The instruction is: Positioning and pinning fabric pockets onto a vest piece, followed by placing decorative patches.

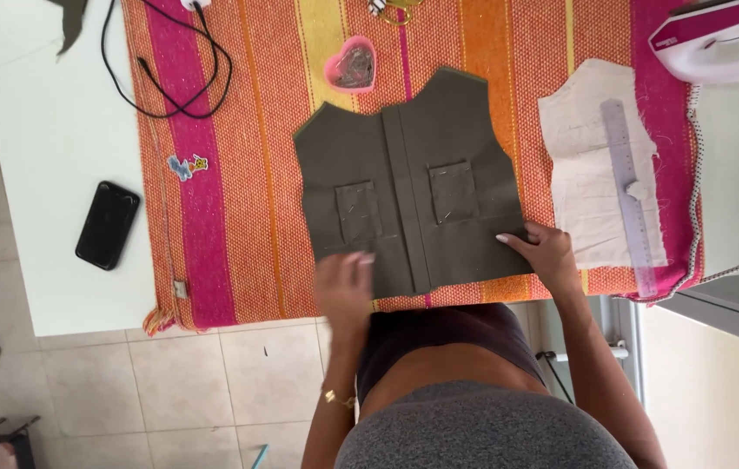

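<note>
A dark olive vest front (410,174) with two small pinned pockets lies flat on a striped orange, pink and yellow cloth (248,174) covering the table. My left hand (343,285) rests flat on the vest's lower left edge, blurred by motion. At the lower right corner of the vest, my right hand (543,252) presses down, fingers spread over the fabric. Neither hand grips anything.
A pink heart-shaped pin box (352,65) sits above the vest. A pale pattern piece (591,165) with a clear ruler (628,187) lies to the right, an iron (721,39) at the top right. A black phone (108,225) and a black cable (169,69) lie left.
</note>
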